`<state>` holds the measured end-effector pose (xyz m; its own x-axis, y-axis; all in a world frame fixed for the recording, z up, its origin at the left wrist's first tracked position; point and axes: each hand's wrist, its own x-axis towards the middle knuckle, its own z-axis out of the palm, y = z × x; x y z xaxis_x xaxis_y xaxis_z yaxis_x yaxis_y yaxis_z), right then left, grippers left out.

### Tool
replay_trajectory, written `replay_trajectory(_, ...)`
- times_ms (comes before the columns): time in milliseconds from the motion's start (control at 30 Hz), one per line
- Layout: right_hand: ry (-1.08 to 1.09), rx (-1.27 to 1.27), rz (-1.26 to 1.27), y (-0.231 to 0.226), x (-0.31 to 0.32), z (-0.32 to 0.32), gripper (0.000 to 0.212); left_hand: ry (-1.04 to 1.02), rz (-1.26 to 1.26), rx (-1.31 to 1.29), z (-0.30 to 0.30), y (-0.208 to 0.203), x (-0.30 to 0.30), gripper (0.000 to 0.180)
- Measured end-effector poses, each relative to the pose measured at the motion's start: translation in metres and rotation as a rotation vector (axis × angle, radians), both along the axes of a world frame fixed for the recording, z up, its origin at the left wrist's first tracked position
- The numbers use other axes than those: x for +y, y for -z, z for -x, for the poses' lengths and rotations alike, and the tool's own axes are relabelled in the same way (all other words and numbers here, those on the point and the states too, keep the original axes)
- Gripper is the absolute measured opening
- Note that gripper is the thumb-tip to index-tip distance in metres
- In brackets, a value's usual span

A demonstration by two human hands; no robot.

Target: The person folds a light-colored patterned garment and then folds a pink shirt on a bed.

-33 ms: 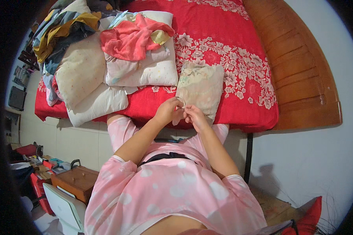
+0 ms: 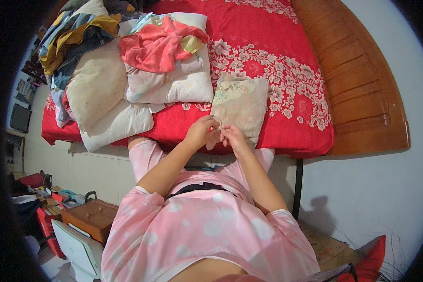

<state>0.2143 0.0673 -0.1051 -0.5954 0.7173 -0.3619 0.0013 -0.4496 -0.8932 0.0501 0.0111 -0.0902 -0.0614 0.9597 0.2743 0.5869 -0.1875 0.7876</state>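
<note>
A pale, flat cloth bag with a faint floral pattern lies near the front edge of the bed. It looks sheer, with folded fabric showing through. At its near left corner my left hand is closed, its fingers pinching a thin pale cord that loops up over them. Right beside it, my right hand pinches close to the same cord, fingertips nearly touching those of the left. Exactly what lies between the right fingertips is too small to make out.
The bed has a red floral cover. Left of the bag lie white pillows, a coral towel and heaped clothes. A wooden headboard stands at the right. A brown wooden box is at the lower left.
</note>
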Motion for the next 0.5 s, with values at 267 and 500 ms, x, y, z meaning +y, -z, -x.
replay_trajectory(267,-0.153,-0.561,-0.889,0.020,0.006,-0.013,0.011,-0.083,0.119,0.287,0.017,0.024,-0.002,0.010)
replay_trajectory(500,0.234,-0.479,-1.066,0.035,0.020,-0.066,0.010,-0.058,0.133,0.121,0.031,0.027,0.000,0.013)
